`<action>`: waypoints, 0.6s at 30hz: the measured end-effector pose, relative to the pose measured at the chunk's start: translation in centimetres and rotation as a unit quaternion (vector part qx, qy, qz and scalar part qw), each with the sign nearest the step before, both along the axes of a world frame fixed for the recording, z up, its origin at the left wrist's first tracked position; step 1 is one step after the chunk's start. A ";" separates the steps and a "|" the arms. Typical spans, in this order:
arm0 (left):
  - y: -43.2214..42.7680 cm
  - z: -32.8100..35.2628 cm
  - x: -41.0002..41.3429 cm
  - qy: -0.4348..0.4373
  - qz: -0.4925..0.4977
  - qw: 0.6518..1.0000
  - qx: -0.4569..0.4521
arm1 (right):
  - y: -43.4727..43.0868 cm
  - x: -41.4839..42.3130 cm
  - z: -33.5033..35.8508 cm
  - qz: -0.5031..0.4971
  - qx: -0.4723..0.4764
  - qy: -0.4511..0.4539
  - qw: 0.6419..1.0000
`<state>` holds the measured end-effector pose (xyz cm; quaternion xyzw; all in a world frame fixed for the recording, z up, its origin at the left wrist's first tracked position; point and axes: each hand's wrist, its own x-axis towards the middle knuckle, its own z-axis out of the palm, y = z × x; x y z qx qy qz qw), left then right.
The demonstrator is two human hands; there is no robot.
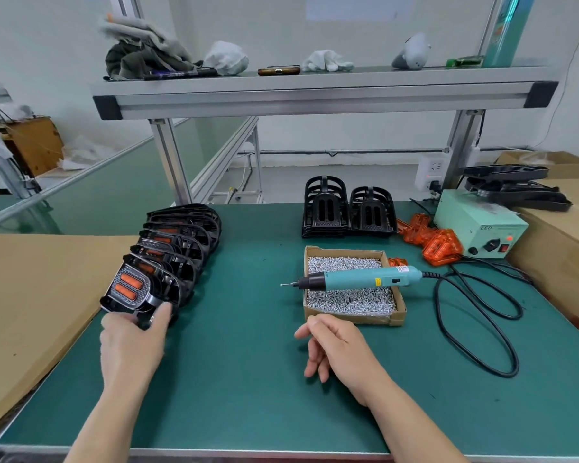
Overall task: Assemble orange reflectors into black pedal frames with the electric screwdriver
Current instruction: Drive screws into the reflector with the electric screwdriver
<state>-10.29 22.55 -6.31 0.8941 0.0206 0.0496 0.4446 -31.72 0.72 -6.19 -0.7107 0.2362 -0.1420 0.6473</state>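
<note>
1. Now at the assembly bench: a worker's left hand (131, 345) clamps thumb and fingers on the near end of a finished pedal (132, 289), whose two orange strips face up. It sits at the front of a row of finished pedals (178, 242) running along the left edge of the green mat (248, 379).
2. By the look of it, this is the put-away step: one pedal is done and joining the row, and the next unit is not yet started.
3. The right hand (335, 345) hovers over the middle of the mat, just in front of the screw tray, fingers loosely curled and slightly apart, holding nothing.
4. The electric screwdriver (358, 279) lies untouched across the cardboard tray (351, 317), its bit poking left past the rim and its black cord looping toward the right edge.
5. The next move, as I judge it, calls for letting go of the pedal. The worker would then reach to the far edge for one of the empty black pedal frames (348, 212) and to the far right corner for one of the orange reflectors (432, 240), heaped beside the pale green power supply (478, 228). Only after that come a screw and the driver.
6. The tray is nearly full of small silver screws (345, 265), and a single reflector lies just beside its right wall.
7. An open carton (549, 162) stands off the far right corner, and I cannot make out what is in it.
</note>
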 end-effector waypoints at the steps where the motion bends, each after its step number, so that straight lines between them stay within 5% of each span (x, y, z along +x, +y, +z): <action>1: -0.3 0.0 -0.4 -0.018 -0.020 0.999 0.035 | 0.0 0.0 0.0 0.000 -0.001 -0.001 1.000; 18: -2.3 -0.2 -1.9 -0.095 -0.054 0.986 0.129 | 0.1 -0.2 0.4 0.006 -0.009 0.003 1.000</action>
